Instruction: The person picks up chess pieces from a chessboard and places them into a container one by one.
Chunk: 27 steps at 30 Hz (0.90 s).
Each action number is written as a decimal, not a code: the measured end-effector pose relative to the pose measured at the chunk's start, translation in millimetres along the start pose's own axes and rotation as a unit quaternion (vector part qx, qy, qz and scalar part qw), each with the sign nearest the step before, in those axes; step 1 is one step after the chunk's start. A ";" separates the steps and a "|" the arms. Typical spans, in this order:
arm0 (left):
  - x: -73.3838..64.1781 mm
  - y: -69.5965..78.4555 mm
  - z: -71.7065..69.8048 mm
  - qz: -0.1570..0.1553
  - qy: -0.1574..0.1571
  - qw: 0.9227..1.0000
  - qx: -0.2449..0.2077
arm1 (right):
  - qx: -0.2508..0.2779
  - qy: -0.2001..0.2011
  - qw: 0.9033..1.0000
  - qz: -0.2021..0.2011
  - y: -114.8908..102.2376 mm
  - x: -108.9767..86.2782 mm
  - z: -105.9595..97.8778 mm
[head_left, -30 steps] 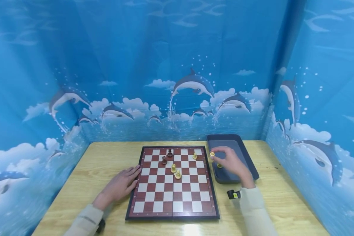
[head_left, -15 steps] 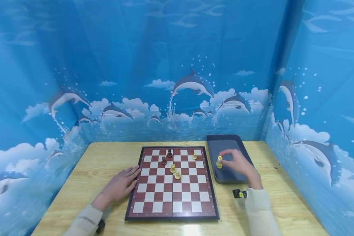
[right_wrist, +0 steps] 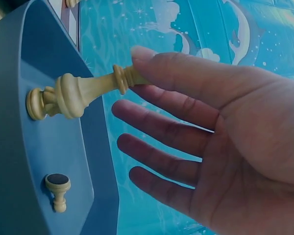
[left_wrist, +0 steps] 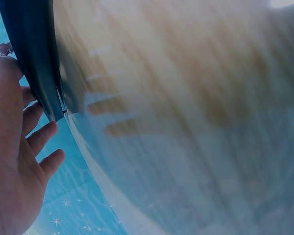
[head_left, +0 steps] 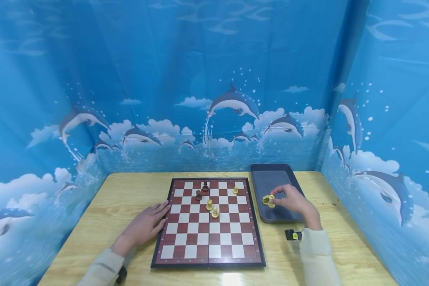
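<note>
A pale yellow chess piece [head_left: 271,201] is pinched by its top between the thumb and forefinger of my right hand [head_left: 294,201], low over the dark tray [head_left: 271,178]. In the right wrist view the held chess piece [right_wrist: 90,90] has its base toward the tray, and the other fingers are spread below it. Close by it in the tray is another yellow piece [head_left: 265,200]. A small pale chess piece [right_wrist: 58,191] lies on its side in the tray. My left hand [head_left: 143,224] rests with extended fingers at the left edge of the chessboard [head_left: 191,238].
On the board stand two dark pieces, one [head_left: 205,186] behind the other [head_left: 198,195], plus three yellow ones: a far-right piece [head_left: 235,190] and two near the middle [head_left: 209,205]. Wood-look table [head_left: 136,186] surrounds the board. A blue dolphin curtain [head_left: 164,99] encloses the back and sides.
My right hand has carried the yellow piece from the tray's left edge rightward and nearer, over the tray beside another piece. The left hand has stayed at the board's edge.
</note>
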<state>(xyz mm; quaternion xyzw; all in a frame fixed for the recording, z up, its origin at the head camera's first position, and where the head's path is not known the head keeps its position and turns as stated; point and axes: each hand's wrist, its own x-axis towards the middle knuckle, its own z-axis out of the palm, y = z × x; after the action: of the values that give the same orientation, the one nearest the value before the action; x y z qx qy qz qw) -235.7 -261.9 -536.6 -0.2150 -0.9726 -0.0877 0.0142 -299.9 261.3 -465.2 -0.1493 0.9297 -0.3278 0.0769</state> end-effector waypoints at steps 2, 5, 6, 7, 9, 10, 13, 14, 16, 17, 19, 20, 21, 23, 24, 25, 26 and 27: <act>-0.1 -0.2 0.3 0.001 0.000 1.000 -0.001 | 0.000 -0.006 1.000 0.006 -0.2 -0.6 0.0; -0.3 -0.5 0.6 0.000 -0.001 1.000 -0.001 | 0.003 -0.011 1.000 0.018 -0.6 -1.2 0.0; -0.5 -0.6 0.6 0.002 0.001 1.000 -0.002 | 0.003 -0.014 1.000 0.018 -0.7 -1.6 0.0; -0.6 -0.6 0.5 0.002 0.001 1.000 -0.002 | 0.004 -0.013 1.000 0.022 -0.7 -1.7 0.3; -0.9 -0.8 0.5 0.003 0.003 1.000 -0.001 | 0.003 -0.015 1.000 0.022 0.0 -2.1 0.5; -1.1 -0.6 0.2 0.003 0.004 1.000 -0.001 | 0.002 -0.014 1.000 0.023 0.5 -2.3 0.6; -1.3 -0.5 0.4 0.003 0.006 1.000 -0.001 | 0.002 -0.006 1.000 0.026 1.3 -2.7 0.2; -1.4 -0.7 0.5 0.004 0.008 1.000 -0.001 | 0.002 -0.002 1.000 0.025 1.5 -2.7 0.2; -1.7 -0.4 0.1 0.004 0.009 1.000 -0.002 | 0.003 0.006 1.000 0.022 1.5 -2.5 -0.3; -1.7 -0.5 0.2 0.005 0.010 1.000 -0.003 | 0.002 0.008 1.000 0.019 1.4 -2.4 -0.4; -2.0 -0.3 -0.2 0.004 0.009 1.000 -0.003 | 0.002 0.012 1.000 0.010 1.0 -1.8 -0.4; -2.1 -0.3 -0.2 0.005 0.009 1.000 -0.003 | 0.003 0.016 1.000 0.008 0.7 -1.5 -0.2; -2.1 -0.2 -0.3 0.003 0.006 1.000 -0.003 | 0.001 0.019 1.000 0.002 0.1 -1.2 -0.3; -1.8 -0.4 -0.2 0.000 0.001 1.000 -0.002 | 0.002 0.027 1.000 -0.005 -1.7 -0.9 -0.2; -1.7 -0.4 -0.2 -0.001 -0.001 1.000 -0.002 | 0.001 0.031 0.999 -0.009 -2.6 -0.8 -0.2; -1.4 -0.6 -0.1 -0.002 -0.003 1.000 -0.002 | 0.000 0.033 0.999 -0.015 -3.6 -0.8 -0.2; -1.1 -0.7 0.2 -0.003 -0.005 1.000 -0.002 | 0.001 0.037 0.999 -0.017 -4.4 -0.6 -0.2; -0.6 -0.7 0.3 -0.005 -0.007 1.000 -0.002 | 0.002 0.038 0.999 -0.020 -5.7 -0.7 -0.1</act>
<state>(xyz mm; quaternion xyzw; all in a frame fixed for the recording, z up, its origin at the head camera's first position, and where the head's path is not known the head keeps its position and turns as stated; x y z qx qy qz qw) -235.4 -262.7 -537.0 -0.2107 -0.9735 -0.0882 0.0062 -298.0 257.4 -461.5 -0.1549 0.9283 -0.3362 0.0352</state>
